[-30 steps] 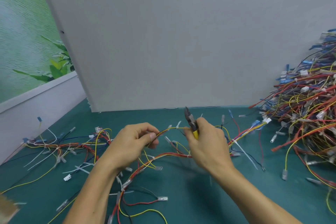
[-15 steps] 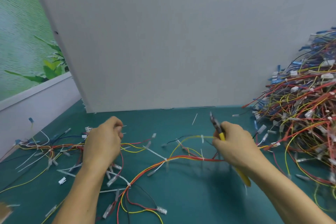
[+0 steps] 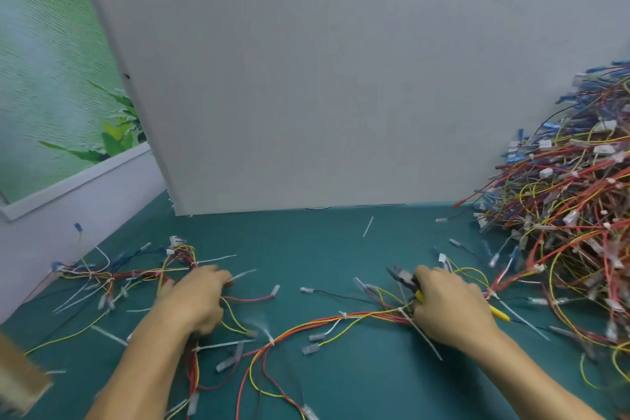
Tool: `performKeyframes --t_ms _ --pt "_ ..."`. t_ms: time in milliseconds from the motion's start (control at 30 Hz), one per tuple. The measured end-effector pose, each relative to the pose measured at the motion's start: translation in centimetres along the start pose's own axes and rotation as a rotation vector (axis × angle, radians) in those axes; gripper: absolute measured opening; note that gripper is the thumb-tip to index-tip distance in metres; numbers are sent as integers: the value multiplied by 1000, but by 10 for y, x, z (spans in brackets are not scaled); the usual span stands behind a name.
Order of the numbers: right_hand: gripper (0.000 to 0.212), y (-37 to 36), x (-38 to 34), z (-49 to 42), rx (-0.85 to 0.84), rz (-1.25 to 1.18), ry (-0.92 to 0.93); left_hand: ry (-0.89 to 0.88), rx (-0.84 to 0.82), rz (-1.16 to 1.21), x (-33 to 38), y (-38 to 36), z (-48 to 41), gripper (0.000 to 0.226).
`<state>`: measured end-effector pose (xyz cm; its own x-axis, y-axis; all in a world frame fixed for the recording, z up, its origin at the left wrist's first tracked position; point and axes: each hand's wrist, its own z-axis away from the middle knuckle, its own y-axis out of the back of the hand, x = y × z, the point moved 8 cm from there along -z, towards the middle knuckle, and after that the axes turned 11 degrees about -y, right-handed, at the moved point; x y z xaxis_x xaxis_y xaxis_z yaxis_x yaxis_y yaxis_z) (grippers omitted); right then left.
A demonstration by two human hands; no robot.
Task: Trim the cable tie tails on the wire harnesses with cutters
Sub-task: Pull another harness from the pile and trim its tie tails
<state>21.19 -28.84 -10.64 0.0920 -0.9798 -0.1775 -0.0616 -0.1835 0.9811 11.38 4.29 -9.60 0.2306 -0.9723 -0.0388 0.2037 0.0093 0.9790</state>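
Observation:
A red and yellow wire harness (image 3: 327, 320) with white cable ties stretches across the green mat between my hands. My right hand (image 3: 450, 309) grips yellow-handled cutters (image 3: 407, 281), whose dark jaws point up and left, and also rests on the harness's right end. A long white tie tail (image 3: 426, 337) sticks out below that hand. My left hand (image 3: 196, 298) lies fingers-down on wires at the harness's left end; its grip is blurred and partly hidden.
A tall heap of harnesses (image 3: 572, 215) fills the right side. A smaller bunch of harnesses (image 3: 112, 274) lies at the left. A grey panel (image 3: 341, 78) stands at the back. Cut tie tails (image 3: 368, 226) dot the green mat (image 3: 306, 249).
Both hands have dropped from mid-air to the mat and moved apart. The harness now lies stretched on the mat, and the cutters have moved right with my right hand.

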Motion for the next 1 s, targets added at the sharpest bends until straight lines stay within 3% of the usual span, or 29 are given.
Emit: performKeyframes --t_ms 133,300,400,533,633,733,900,1000 --pt "7 3 18 -9 72 -45 -141 147 -55 -100 -54 -14 10 62" --pt "7 0 20 -14 59 -65 -168 355 -138 -82 -88 -22 33 70" --pt "10 -2 21 -18 -25 -106 -156 313 -172 -81 -76 -15 36 72" --pt "9 -2 24 -21 -90 -171 -160 85 33 -64 -33 2 33 78" --pt "9 -2 25 -20 -87 -172 -164 -40 116 -39 0 -2 33 39" --pt "11 -2 25 -20 -85 -176 -160 49 66 -56 -11 -15 41 18" --pt "10 -2 26 -19 -112 -200 -178 245 4 -105 -65 -14 69 31" --pt "9 0 25 -18 -131 -225 -197 259 -59 -110 -70 -11 81 51"
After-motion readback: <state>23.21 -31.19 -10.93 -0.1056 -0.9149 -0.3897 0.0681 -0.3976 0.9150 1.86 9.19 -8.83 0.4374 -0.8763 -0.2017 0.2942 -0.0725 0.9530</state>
